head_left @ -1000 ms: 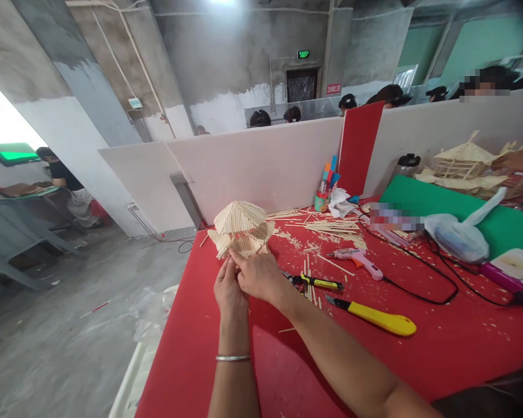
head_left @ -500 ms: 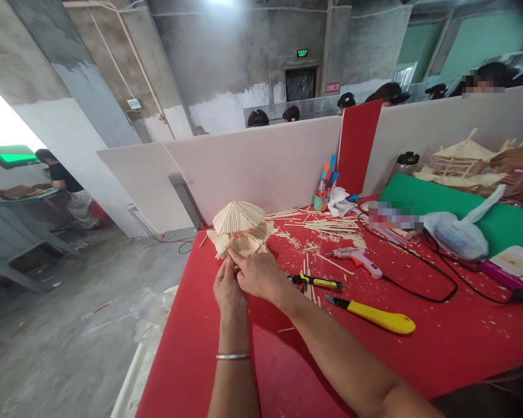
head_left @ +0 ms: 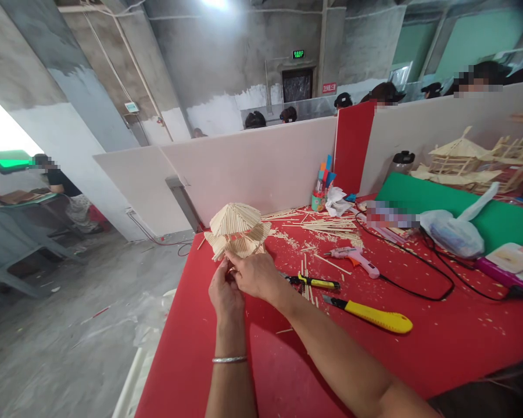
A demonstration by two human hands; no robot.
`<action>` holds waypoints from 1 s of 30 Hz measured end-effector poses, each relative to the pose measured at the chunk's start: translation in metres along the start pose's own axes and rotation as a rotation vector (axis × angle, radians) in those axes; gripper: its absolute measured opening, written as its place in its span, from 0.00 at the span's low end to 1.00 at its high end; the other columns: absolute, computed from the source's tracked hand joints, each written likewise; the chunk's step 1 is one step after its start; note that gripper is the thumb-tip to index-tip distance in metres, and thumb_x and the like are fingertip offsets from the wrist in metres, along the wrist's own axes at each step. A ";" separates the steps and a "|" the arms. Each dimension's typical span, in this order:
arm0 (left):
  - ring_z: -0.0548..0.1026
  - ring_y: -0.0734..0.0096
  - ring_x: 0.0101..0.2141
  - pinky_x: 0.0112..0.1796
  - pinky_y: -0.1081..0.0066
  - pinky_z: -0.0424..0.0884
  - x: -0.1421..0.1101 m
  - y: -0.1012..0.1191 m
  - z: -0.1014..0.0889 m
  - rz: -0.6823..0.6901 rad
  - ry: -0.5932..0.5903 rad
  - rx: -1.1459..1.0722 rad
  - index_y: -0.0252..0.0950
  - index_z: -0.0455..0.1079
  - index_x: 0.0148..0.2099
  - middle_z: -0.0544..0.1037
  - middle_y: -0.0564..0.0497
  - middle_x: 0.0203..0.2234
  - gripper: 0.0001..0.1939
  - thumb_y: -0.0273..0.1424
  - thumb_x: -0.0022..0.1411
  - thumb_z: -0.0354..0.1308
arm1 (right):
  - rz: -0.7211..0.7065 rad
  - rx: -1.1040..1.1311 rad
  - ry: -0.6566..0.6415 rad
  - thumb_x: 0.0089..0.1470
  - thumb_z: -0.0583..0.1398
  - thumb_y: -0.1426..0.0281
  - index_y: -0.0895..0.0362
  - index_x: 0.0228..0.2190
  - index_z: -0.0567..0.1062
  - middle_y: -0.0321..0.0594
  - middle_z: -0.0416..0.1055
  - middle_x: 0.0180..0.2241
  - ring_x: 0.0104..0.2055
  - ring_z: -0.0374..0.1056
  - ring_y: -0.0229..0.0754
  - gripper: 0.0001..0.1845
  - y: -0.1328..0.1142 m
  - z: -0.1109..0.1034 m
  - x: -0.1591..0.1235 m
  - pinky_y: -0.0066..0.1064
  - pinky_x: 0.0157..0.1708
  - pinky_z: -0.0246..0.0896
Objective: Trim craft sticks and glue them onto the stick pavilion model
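Observation:
A small model pavilion (head_left: 235, 220) built from thin wooden sticks stands near the left end of the red table, with a pointed upper roof and a flared lower tier. Both hands meet at its near side. My left hand (head_left: 226, 290), a silver bangle on its wrist, is closed with its fingertips pinched just below the lower tier; whatever lies between them is hidden. My right hand (head_left: 256, 276) reaches across from the right, its index finger on the tier's near edge and its other fingers curled under. Beside the right wrist lie yellow-and-black pliers (head_left: 316, 283).
A yellow utility knife (head_left: 377, 316) and a pink glue gun (head_left: 355, 257) with a black cord lie right of my hands. Loose sticks (head_left: 326, 223) and shavings spread behind. A white partition (head_left: 244, 168) borders the back. A plastic bag (head_left: 453, 232) rests on the green board (head_left: 401, 188).
The view has shifted slightly. My left hand has turned a little at the model's near edge, while my right hand keeps its place there. Another person's hand at the far right has withdrawn.

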State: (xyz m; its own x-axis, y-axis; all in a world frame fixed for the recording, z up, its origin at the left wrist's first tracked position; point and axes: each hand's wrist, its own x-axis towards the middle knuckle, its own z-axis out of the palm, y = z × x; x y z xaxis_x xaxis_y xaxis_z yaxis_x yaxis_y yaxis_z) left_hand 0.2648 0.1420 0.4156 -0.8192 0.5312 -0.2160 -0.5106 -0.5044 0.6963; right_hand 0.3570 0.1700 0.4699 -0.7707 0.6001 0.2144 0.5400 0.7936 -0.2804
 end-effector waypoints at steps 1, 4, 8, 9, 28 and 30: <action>0.74 0.77 0.25 0.28 0.78 0.69 -0.001 0.001 0.001 0.002 0.000 0.002 0.31 0.78 0.31 0.79 0.50 0.26 0.04 0.23 0.50 0.63 | 0.002 0.005 0.002 0.63 0.50 0.66 0.51 0.65 0.58 0.45 0.79 0.39 0.45 0.75 0.50 0.30 0.000 0.000 0.000 0.37 0.42 0.64; 0.74 0.77 0.25 0.26 0.78 0.68 -0.004 0.004 0.003 0.014 0.010 0.020 0.31 0.79 0.32 0.80 0.50 0.26 0.06 0.23 0.49 0.62 | 0.016 0.015 0.000 0.62 0.51 0.66 0.50 0.65 0.59 0.45 0.79 0.40 0.45 0.75 0.50 0.30 0.001 -0.002 0.000 0.37 0.41 0.64; 0.70 0.80 0.20 0.20 0.79 0.62 -0.007 0.009 0.005 0.029 0.031 0.070 0.31 0.78 0.30 0.78 0.52 0.23 0.06 0.25 0.46 0.63 | 0.017 0.025 -0.001 0.61 0.52 0.66 0.49 0.64 0.60 0.44 0.80 0.40 0.45 0.75 0.50 0.31 0.001 -0.005 0.000 0.37 0.42 0.64; 0.69 0.80 0.18 0.18 0.80 0.60 -0.008 0.011 0.005 0.030 0.034 0.086 0.31 0.78 0.29 0.77 0.52 0.21 0.06 0.25 0.45 0.64 | 0.013 0.028 -0.003 0.61 0.52 0.66 0.49 0.64 0.60 0.44 0.80 0.40 0.45 0.75 0.50 0.30 0.002 -0.006 0.000 0.37 0.42 0.64; 0.63 0.82 0.13 0.12 0.82 0.51 -0.002 0.034 0.010 -0.147 -0.049 0.199 0.30 0.72 0.25 0.72 0.55 0.15 0.11 0.27 0.38 0.71 | 0.015 0.007 0.023 0.60 0.53 0.67 0.49 0.64 0.62 0.44 0.80 0.39 0.43 0.76 0.50 0.30 0.000 -0.001 0.000 0.36 0.39 0.65; 0.63 0.83 0.14 0.12 0.82 0.52 -0.002 0.033 0.011 -0.156 -0.058 0.183 0.29 0.73 0.27 0.73 0.53 0.16 0.11 0.27 0.40 0.70 | 0.022 -0.006 0.034 0.60 0.53 0.67 0.48 0.63 0.63 0.44 0.80 0.38 0.42 0.76 0.50 0.30 0.000 0.000 0.000 0.36 0.38 0.65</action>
State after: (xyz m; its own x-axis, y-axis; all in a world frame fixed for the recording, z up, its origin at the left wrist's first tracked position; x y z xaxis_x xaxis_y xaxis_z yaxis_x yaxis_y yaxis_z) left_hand 0.2522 0.1315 0.4464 -0.7149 0.6339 -0.2950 -0.5699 -0.2839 0.7711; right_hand 0.3571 0.1699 0.4703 -0.7469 0.6201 0.2401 0.5583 0.7809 -0.2802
